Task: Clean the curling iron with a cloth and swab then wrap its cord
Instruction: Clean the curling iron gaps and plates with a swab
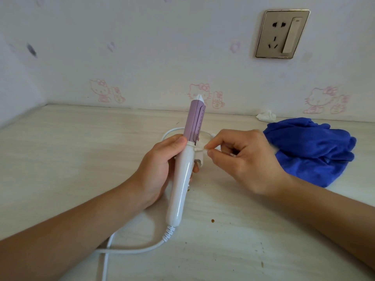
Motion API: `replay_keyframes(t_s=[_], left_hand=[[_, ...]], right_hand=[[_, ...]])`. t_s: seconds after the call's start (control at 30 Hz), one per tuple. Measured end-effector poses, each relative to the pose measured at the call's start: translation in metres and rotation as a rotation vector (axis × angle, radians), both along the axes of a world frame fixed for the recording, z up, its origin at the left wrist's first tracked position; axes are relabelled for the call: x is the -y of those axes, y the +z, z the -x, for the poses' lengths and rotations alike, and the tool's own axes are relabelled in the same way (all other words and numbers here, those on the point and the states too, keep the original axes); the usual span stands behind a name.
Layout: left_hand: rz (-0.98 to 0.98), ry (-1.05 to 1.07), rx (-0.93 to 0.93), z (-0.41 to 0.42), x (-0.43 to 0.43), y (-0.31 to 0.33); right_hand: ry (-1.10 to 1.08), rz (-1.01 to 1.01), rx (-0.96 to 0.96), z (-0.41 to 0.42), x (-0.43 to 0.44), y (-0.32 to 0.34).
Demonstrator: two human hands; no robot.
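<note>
The cord loops nearest, below the curling iron. The left hand grips its handle, tip tilted away; the right hand pinches a swab touching its hinge. Right of it lies the cloth.

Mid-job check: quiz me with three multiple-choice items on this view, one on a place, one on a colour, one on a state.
1. Where is the blue cloth? A. on the table, right of the right hand B. on the floor C. on a lap
2. The barrel of the curling iron is: A. black B. lilac C. red
3. The right hand: A. lies flat, open B. pinches the swab C. is curled, holding nothing
Answers: 1 A, it lies bunched on the table past that hand; 2 B, lilac above the white handle; 3 B, thumb and forefinger hold the swab at the iron's hinge.
</note>
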State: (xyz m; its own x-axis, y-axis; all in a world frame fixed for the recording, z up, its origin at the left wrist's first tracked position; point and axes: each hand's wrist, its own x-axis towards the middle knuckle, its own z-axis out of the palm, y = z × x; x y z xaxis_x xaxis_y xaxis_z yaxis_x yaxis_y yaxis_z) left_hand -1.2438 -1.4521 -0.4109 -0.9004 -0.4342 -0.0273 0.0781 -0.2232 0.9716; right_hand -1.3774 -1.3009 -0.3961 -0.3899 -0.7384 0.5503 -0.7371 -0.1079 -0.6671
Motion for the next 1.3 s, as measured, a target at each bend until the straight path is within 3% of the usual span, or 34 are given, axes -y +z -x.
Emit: replay_keyframes(t_s=[0.3, 0.5, 0.6, 0.8, 0.97, 1.13, 1.3], left_hand=[[-0.007, 0.038, -0.007, 0.001, 0.001, -0.002], [-0.041, 0.048, -0.002, 0.003, 0.002, -0.001], [0.018, 0.008, -0.016, 0.001, 0.000, -0.002], [0.039, 0.014, -0.050, 0.004, -0.003, -0.001], [0.075, 0.014, -0.028, 0.002, -0.004, -0.002], [0.057, 0.058, -0.030, 0.004, -0.004, -0.003], [0.071, 0.035, -0.014, 0.002, -0.006, 0.000]], right_hand=[[-0.018, 0.008, -0.019, -0.011, -0.001, -0.002], [0.027, -0.051, -0.221, -0.029, -0.001, -0.002], [-0.072, 0.010, -0.161, -0.018, 0.004, 0.000], [0.028, -0.051, -0.192, -0.033, -0.002, -0.003], [-0.132, 0.047, -0.174, -0.020, 0.006, 0.004], [0.013, -0.064, -0.249, -0.041, -0.003, -0.004], [-0.149, 0.027, -0.177, -0.021, 0.006, 0.004]])
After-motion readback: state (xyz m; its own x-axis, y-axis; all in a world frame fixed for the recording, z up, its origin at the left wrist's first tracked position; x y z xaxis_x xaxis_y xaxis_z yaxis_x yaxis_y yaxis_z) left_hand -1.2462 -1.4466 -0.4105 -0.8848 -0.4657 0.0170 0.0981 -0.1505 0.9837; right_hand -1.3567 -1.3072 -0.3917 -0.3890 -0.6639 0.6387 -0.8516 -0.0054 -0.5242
